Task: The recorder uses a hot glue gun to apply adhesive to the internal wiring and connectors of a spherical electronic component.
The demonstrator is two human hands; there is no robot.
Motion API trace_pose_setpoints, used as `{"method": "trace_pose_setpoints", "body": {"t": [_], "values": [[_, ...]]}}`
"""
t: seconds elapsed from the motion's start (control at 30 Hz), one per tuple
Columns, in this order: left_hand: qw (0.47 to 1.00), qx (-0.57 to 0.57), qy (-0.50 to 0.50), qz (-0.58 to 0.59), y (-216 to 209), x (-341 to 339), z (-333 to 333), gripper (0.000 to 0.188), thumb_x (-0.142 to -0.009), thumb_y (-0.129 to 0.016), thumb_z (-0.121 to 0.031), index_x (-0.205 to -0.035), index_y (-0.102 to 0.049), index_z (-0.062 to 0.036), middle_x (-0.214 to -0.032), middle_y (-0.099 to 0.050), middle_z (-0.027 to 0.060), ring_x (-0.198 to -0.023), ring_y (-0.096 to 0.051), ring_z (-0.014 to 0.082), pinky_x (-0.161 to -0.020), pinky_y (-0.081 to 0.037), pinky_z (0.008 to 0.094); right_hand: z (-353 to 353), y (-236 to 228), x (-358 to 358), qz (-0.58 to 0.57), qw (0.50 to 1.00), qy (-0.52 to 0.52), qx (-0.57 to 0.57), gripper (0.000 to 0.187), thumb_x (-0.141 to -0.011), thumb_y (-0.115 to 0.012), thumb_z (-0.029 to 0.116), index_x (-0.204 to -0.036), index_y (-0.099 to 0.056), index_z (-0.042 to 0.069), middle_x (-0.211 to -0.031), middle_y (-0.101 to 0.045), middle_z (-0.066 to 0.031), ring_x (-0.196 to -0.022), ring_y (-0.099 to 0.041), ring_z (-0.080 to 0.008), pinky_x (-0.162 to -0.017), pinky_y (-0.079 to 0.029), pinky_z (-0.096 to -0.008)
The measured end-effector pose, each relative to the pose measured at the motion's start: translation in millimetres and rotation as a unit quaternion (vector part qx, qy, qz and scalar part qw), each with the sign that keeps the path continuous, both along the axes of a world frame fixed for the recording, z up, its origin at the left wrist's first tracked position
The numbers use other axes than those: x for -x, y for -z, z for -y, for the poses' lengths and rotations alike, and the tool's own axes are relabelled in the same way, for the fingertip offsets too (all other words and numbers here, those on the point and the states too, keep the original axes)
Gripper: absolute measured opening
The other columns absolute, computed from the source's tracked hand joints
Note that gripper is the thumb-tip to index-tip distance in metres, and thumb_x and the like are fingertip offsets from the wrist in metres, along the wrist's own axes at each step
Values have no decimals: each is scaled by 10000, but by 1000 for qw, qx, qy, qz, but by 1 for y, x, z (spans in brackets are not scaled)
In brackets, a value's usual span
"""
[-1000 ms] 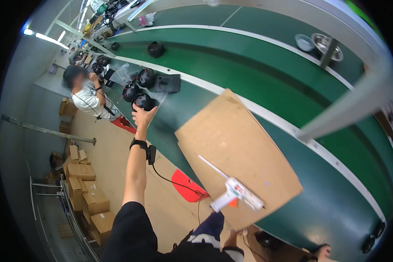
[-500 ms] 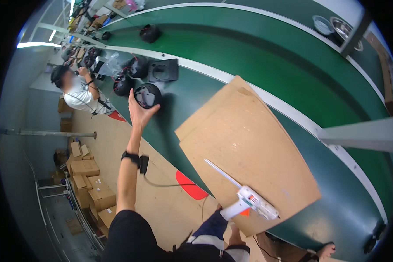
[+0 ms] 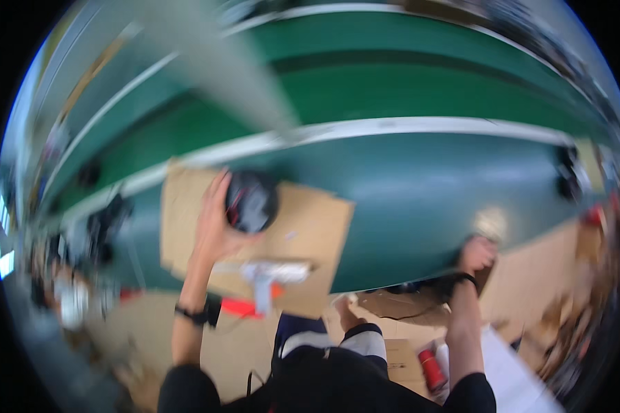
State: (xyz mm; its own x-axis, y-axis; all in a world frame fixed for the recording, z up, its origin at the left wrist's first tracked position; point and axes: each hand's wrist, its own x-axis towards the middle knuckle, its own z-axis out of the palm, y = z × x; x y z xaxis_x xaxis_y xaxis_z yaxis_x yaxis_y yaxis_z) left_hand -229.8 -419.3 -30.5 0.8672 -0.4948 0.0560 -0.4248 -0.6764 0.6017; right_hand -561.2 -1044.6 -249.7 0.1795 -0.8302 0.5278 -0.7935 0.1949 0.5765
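My left hand (image 3: 217,224) grips a round black housing (image 3: 252,202) by its left side, over a cardboard sheet (image 3: 317,213) on the green worktable. The housing shows a grey inside and a bit of red wire. Close below that hand, a white glue gun (image 3: 272,273) lies on the cardboard near the table's front edge. Far to the right, my right hand (image 3: 481,253) is at the front edge with its fingers curled. A pale, yellowish blurred shape (image 3: 490,224) shows at its fingertips; motion blur hides what it is.
A white rail (image 3: 406,125) divides the worktable from the green belt (image 3: 420,89) behind. A blurred grey post (image 3: 234,76) rises at the upper left. Dark parts stand at the table's left (image 3: 107,224) and right end (image 3: 567,172). A red cylinder (image 3: 430,370) is below, near my right arm.
My view has swung to the right. My left hand has brought the black housing from beside the other dark parts to over the cardboard. My right hand now shows farther up in the picture.
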Motion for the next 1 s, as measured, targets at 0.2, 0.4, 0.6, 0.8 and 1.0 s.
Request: {"method": "trace_pose_setpoints", "body": {"t": [0.2, 0.4, 0.6, 0.8, 1.0], "values": [[990, -28, 135, 32, 5, 53, 45, 1258, -495, -940, -361, -1524, -282, -62, -1539, -345, 280, -1364, -403, 505, -1115, -382, 565, -132, -51, -101, 395, 901, -79, -160, 555, -944, -502, 268, -1464, -462, 77, -1563, -320, -277, -1290, -424, -534, -996, -452, -612], [991, -21, 132, -3, 20, 80, 120, 1267, -475, -939, -234, -1528, -268, -17, -1530, -340, 269, -1412, -360, 449, -1174, -316, 518, -121, -82, -67, 432, 890, -49, -140, 584, -893, -556, 240, -1445, -497, 57, -1563, -315, -281, -1305, -398, -518, -948, -461, -566], [995, 17, 45, 85, -20, 83, 97, 1127, -550, -942, -285, -1457, -360, 42, -1381, -500, 259, -1282, -500, 403, -1115, -395, 493, -125, -85, -75, 456, 867, -25, -199, 601, -903, -541, 243, -1463, -461, 37, -1577, -267, -288, -1338, -350, -509, -985, -431, -562], [999, -16, -35, 28, -56, 112, 77, 888, -566, -970, -220, -1303, -555, 52, -1214, -632, 248, -1141, -627, 355, -996, -520, 450, -119, -92, -84, 467, 858, -15, -211, 585, -909, -542, 264, -1461, -494, 75, -1591, -285, -265, -1349, -364, -508, -1002, -429, -518], [992, 9, -92, 88, -53, 130, 91, 782, -622, -943, -159, -1271, -569, 65, -1201, -624, 261, -1128, -610, 361, -993, -511, 441, -119, -86, -74, 478, 854, -15, -206, 585, -909, -549, 272, -1461, -497, 84, -1593, -283, -261, -1366, -352, -508, -1014, -419, -521]]}}
